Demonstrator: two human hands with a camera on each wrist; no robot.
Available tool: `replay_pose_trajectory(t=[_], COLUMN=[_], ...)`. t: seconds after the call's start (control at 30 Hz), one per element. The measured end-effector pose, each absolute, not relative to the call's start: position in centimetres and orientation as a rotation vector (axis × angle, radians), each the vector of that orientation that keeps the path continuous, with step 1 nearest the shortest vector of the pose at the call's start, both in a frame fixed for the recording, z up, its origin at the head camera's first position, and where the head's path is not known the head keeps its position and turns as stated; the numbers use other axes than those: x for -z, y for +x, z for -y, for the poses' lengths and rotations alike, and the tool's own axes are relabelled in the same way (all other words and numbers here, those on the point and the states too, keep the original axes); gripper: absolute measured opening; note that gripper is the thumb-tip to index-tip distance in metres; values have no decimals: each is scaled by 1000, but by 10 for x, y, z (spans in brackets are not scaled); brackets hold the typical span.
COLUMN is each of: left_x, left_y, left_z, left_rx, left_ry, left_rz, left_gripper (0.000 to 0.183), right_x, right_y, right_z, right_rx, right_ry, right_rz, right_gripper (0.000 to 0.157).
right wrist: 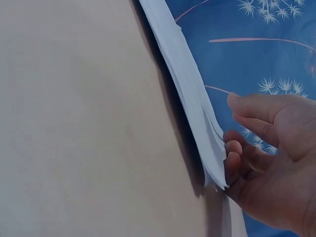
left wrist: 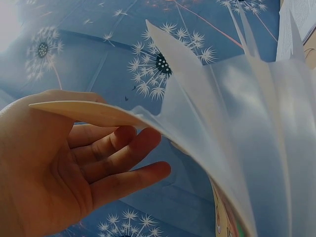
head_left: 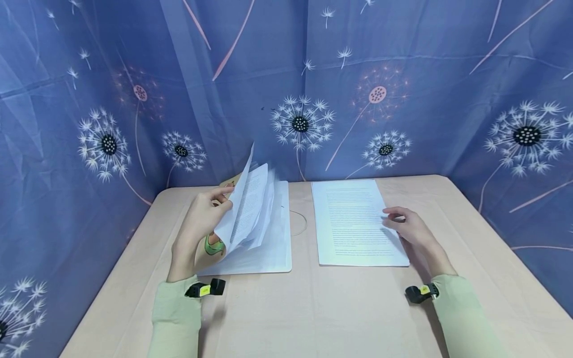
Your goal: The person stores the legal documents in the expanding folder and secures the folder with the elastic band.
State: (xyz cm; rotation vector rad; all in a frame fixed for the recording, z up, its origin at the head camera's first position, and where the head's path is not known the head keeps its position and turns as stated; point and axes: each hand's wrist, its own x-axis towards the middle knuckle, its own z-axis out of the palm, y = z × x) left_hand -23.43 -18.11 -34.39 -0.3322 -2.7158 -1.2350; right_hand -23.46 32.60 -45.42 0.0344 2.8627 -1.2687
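My left hand (head_left: 203, 214) holds the edge of a raised page of an open folder (head_left: 279, 253), thumb on one side and fingers on the other. In the left wrist view several clear plastic sleeves (left wrist: 237, 98) fan out to the right of that hand (left wrist: 98, 158). Printed sheets (head_left: 250, 199) stand partly lifted in the head view. A neat stack of printed paper (head_left: 353, 223) lies right of the folder. Beside its right edge is my right hand (head_left: 414, 228), with thumb and forefinger apart. In the right wrist view, lower fingers (right wrist: 234, 160) touch the stack's corner.
A cover with a green cartoon picture (head_left: 214, 244) shows under the raised pages. A thin cord loop (head_left: 304, 223) lies between folder and stack. The beige tabletop (head_left: 313, 313) ends at a blue dandelion-print curtain (head_left: 250, 99) on the back and sides.
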Motion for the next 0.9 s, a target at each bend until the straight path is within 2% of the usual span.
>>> replay_pose_trajectory(t=[0.17,0.47,0.6,0.9], left_x=[345,344,344,343], left_y=[-234,-235,-235,-235], left_z=[181,181,182,180], left_rx=[1241,1236,1234,1241], left_ry=[-324,-313,-306,-317], left_rz=[2716,2741,2744,2736], left_gripper=[45,46,46,46], right_x=[457,455,453,452], right_y=[-235,-237,-237,-233], right_z=[-331,-327,-324,-330], right_rx=[1256,1117,1077,1149], right_ry=[69,-68,-15,-38], right_rz=[-2839,-2890,-2862,-2842], right_gripper=[53,62,66,58])
